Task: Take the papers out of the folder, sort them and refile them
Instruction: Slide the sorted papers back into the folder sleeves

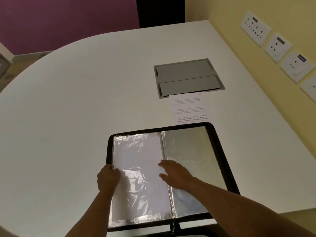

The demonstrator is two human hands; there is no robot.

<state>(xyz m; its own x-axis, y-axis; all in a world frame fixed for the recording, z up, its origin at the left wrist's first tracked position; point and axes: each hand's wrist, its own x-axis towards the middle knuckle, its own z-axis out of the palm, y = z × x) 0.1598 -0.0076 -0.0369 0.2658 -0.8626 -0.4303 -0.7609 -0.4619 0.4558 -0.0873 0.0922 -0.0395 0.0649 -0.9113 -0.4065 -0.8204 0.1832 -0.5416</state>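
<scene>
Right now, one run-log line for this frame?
phase: removing papers | left hand: grips folder left edge | right hand: flat on sleeved sheet | printed page: on table, beyond folder

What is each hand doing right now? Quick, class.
Left hand: grips the left edge of the open folder, fingers curled round it.
Right hand: open, fingers flat on the plastic sleeve near the spine.

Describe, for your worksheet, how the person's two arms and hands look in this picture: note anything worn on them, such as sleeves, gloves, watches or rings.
Both forearms are bare as far as the bottom edge of the picture, with no sleeve showing. The left hand and the right hand wear no gloves. No watch, bracelet or ring can be seen on either wrist or on the fingers that show.
</scene>
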